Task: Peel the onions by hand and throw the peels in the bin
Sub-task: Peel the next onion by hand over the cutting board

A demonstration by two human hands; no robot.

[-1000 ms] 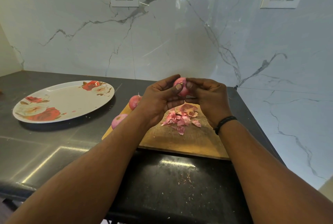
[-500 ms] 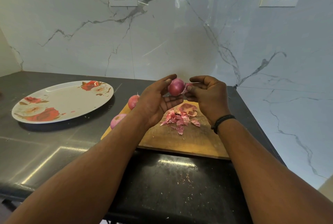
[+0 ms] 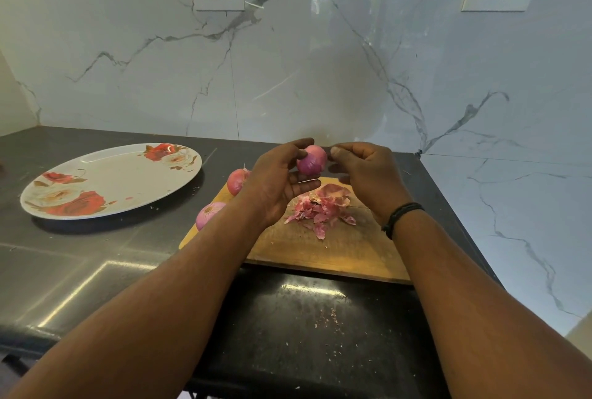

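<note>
Dark counter (image 3: 96, 257) carries the cutting board (image 3: 320, 254); above it the left hand (image 3: 275, 180) pinches the onion (image 3: 311, 160). The right hand (image 3: 365, 171), fingers curled beside it, should strip loose skin onto the peels (image 3: 320, 209).

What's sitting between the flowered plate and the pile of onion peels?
In the head view, two onions at the cutting board's left edge lie between plate and peels.

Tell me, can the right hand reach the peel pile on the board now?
Probably yes. The right hand hovers just above the peel pile on the cutting board, and nothing lies between them.
</note>
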